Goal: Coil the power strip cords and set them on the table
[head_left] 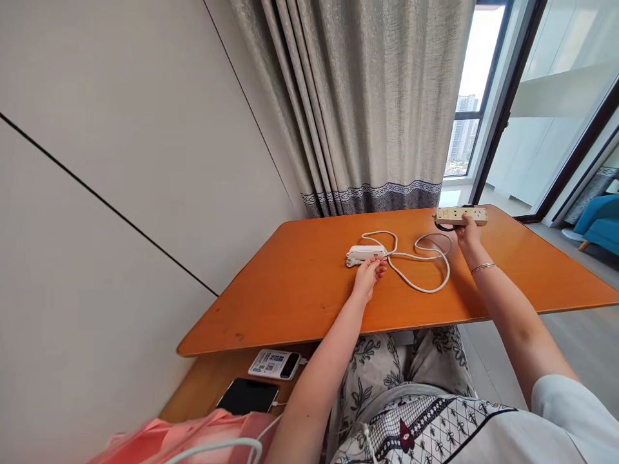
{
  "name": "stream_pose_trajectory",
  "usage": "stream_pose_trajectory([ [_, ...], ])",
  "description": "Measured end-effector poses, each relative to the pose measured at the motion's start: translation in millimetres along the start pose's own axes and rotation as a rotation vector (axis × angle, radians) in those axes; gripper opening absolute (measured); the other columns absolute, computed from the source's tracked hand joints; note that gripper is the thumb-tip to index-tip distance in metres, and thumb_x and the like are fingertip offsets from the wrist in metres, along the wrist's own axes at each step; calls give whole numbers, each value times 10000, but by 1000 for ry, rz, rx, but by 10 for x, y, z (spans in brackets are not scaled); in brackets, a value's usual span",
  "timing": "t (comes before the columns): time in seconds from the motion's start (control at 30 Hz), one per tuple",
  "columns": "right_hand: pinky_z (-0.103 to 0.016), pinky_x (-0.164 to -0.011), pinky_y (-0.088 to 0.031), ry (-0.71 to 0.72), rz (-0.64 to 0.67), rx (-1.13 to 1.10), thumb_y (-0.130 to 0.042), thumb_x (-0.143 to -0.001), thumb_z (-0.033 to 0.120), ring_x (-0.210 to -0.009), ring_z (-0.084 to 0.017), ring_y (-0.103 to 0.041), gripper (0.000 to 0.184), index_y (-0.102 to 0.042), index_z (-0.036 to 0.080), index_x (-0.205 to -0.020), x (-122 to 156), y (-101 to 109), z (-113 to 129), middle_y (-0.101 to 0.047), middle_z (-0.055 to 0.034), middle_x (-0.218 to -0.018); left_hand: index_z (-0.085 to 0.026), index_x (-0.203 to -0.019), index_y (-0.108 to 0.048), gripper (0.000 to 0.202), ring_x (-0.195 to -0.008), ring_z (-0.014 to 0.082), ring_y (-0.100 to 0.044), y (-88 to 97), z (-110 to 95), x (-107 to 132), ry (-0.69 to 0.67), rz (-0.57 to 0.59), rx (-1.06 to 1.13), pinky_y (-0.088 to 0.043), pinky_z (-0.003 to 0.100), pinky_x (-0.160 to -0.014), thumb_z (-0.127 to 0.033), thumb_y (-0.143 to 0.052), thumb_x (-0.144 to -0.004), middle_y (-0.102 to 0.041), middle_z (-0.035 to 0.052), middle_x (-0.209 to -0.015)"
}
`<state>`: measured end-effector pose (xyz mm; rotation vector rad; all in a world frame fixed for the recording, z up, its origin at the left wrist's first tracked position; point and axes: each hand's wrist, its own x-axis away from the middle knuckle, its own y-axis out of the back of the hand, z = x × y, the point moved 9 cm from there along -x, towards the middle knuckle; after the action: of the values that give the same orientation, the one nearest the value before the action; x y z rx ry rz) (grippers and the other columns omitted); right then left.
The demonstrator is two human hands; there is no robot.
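Currently, right grip (467, 232) around oblong plastic strip (447, 216), left grip (369, 274) touching rounded white box (363, 251), closure unclear

Left hand (370, 276) is touching cord end of white power strip (363, 251) on orange tabletop (290, 283); white cord (426, 292) is looping rightward. Right hand (467, 233) is gripping cream power strip (447, 216) at tabletop's far right, dark cord (442, 228) showing beneath. Curtain (387, 103) is hanging behind. Dark-screened phone (247, 396) and white device (271, 364) are lying below, near pink fabric (193, 432).
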<state>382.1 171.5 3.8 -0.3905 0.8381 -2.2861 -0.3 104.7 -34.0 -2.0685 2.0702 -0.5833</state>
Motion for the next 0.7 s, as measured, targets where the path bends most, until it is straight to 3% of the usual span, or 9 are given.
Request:
stream_pose_trajectory([
  [0.17, -276, -731, -608, -33, -188, 113, -589, -805, 116, -956, -144, -666, 390, -458, 201, -1163, -367, 407, -48, -631, -56, -1132, -155, -834, -679, 130, -604, 79, -607, -63, 22, 7, 7, 73, -72, -430, 177, -558, -234, -728, -744, -694, 39, -767],
  [0.3, -281, -754, -606, -64, -264, 230, -610, -780, 91, -998, -152, -647, 420, -463, 199, -1159, -479, 564, -147, -610, -68, -1189, -160, -830, -679, 201, -616, 84, -607, -112, 23, 47, 7, 129, -112, -435, 189, -572, -279, -767, -694, -692, 37, -775],
  [0.53, -325, -801, -594, -117, -241, 428, -654, -773, 122, -978, -182, -653, 409, -502, 163, -1151, -716, 526, -291, -639, -94, -1109, -169, -821, -678, 281, -622, 101, -603, -143, 25, 57, -25, 162, -177, -432, 213, -582, -361, -789, -649, -702, 43, -781],
  [0.7, -352, -796, -599, 11, -150, 591, -697, -772, 166, -975, -210, -651, 364, -556, 123, -1105, -810, 429, -229, -645, -130, -1090, -173, -823, -673, 306, -629, 113, -606, -158, 40, 62, -23, 178, -222, -430, 223, -586, -391, -790, -644, -709, 50, -781],
])
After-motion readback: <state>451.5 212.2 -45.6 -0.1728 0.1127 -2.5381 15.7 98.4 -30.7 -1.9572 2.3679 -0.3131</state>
